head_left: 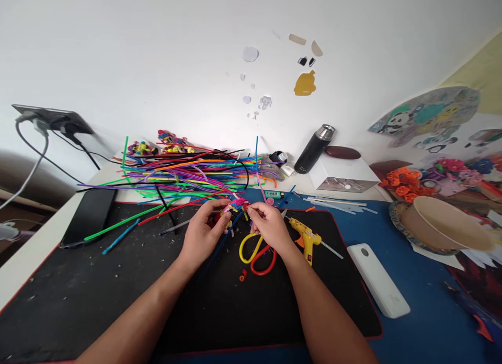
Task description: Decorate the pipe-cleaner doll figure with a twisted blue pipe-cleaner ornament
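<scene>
My left hand (207, 225) is closed around a small multicoloured pipe cleaner figure (236, 203) with pink, blue, yellow and red parts. From the other side, my right hand (269, 223) pinches at the figure's right edge, by a red bit; the fingertips partly hide what they grip. A blue pipe cleaner (223, 242) runs down from between the hands. Under my right hand lie scissors (263, 260) with one yellow and one red handle loop. A small red coil (243, 275) rests on the black mat (188, 317) below them.
A heap of coloured pipe cleaners (184, 170) lies along the wall, with finished-looking figures (172, 141) behind. To the right are a yellow glue gun (308, 238), glue sticks (341, 204), a white power bank (378, 280), a black bottle (315, 149) and a bowl (447, 223). A phone (89, 215) lies left.
</scene>
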Action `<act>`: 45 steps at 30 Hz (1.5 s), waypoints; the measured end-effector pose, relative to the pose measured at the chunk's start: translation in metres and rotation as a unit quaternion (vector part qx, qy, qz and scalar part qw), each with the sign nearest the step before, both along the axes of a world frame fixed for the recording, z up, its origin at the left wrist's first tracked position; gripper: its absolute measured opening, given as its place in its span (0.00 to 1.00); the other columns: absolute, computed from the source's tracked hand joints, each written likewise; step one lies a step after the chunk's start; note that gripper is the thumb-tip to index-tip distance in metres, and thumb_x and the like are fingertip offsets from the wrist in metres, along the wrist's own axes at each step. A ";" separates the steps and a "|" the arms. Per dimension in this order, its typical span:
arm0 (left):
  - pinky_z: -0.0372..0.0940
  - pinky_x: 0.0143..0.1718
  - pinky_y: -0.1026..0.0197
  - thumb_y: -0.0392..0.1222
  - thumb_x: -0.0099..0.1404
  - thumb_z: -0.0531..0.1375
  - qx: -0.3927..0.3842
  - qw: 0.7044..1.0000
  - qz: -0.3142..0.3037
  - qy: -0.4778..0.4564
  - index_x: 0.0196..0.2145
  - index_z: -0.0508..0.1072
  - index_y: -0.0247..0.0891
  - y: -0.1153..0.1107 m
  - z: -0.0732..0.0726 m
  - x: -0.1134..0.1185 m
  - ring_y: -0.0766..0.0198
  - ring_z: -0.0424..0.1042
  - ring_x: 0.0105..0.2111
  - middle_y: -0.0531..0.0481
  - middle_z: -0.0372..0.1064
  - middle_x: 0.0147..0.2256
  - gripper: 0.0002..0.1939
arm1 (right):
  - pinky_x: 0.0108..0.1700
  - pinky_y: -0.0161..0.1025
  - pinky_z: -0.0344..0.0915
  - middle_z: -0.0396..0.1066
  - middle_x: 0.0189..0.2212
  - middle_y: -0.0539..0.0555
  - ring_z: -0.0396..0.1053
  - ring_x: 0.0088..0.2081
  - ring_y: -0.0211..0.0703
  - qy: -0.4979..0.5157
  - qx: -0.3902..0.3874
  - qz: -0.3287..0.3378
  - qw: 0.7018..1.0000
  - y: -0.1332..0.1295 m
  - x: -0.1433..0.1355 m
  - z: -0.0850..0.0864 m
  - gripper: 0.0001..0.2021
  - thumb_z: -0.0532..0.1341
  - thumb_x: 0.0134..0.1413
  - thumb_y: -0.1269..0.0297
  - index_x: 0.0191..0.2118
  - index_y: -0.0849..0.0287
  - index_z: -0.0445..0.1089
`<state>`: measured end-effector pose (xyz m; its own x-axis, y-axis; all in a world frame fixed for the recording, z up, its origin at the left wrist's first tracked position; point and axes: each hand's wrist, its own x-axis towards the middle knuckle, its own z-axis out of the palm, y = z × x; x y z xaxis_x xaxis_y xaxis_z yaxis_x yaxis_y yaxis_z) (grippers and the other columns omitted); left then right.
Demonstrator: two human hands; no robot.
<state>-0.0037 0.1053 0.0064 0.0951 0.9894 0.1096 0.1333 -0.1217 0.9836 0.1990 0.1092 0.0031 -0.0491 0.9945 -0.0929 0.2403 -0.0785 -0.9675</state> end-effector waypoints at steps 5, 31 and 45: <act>0.68 0.29 0.65 0.59 0.65 0.69 -0.071 0.992 0.005 -0.102 0.51 0.78 0.40 0.004 0.006 0.001 0.58 0.75 0.38 0.45 0.77 0.43 0.24 | 0.26 0.35 0.68 0.68 0.18 0.45 0.71 0.20 0.41 0.002 0.005 0.000 1.000 0.000 0.000 -0.004 0.14 0.60 0.65 0.51 0.41 0.57 0.75; 0.63 0.30 0.66 0.54 0.69 0.68 -0.072 0.984 -0.024 -0.164 0.47 0.73 0.44 0.007 -0.004 0.001 0.65 0.69 0.34 0.53 0.72 0.39 0.16 | 0.28 0.35 0.68 0.69 0.19 0.45 0.73 0.21 0.41 -0.030 0.015 0.007 0.999 -0.001 0.000 -0.007 0.13 0.59 0.68 0.54 0.42 0.56 0.76; 0.63 0.29 0.66 0.53 0.69 0.68 -0.071 0.985 -0.018 -0.158 0.46 0.73 0.43 0.008 -0.005 0.002 0.64 0.69 0.33 0.52 0.72 0.38 0.15 | 0.29 0.37 0.69 0.69 0.19 0.46 0.72 0.22 0.42 -0.039 0.015 0.013 0.999 -0.002 -0.002 -0.004 0.12 0.59 0.68 0.54 0.39 0.54 0.74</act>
